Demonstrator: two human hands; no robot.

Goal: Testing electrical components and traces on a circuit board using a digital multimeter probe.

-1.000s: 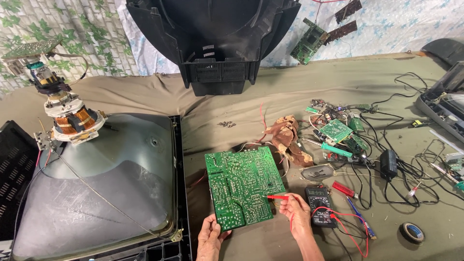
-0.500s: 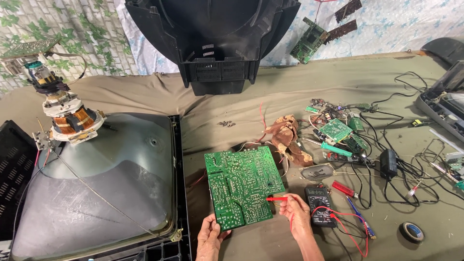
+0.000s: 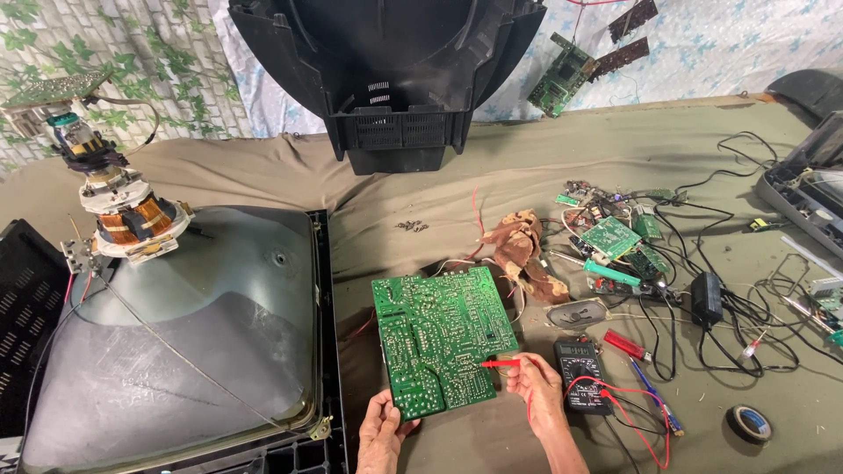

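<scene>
A green circuit board point(image 3: 442, 341), solder side up, is lying on the olive cloth point(image 3: 527, 175) and is taken here as the landmark. Its near left corner is gripped by the left hand point(image 3: 383, 433), the thumb laid on the top face and the fingers curled under the edge. At its near right edge, a red test probe point(image 3: 500, 362) is pinched between the fingertips of the right hand point(image 3: 536, 390), and the probe's tip is touching the solder face. Just right of the board, a black multimeter point(image 3: 580, 377) is resting beside the right hand, with red leads looping from it. Left of the board, a bare picture tube point(image 3: 167, 333) is lying face down, its copper-wound yoke point(image 3: 123, 215) raised. Right of the board and farther off, small green boards point(image 3: 612, 237), a black adapter point(image 3: 705, 298) and tangled wires are scattered. Just beyond the board a brown rag point(image 3: 518, 250) is crumpled. Farthest beyond the board, a black television rear shell point(image 3: 386, 79) is propped up.
</scene>
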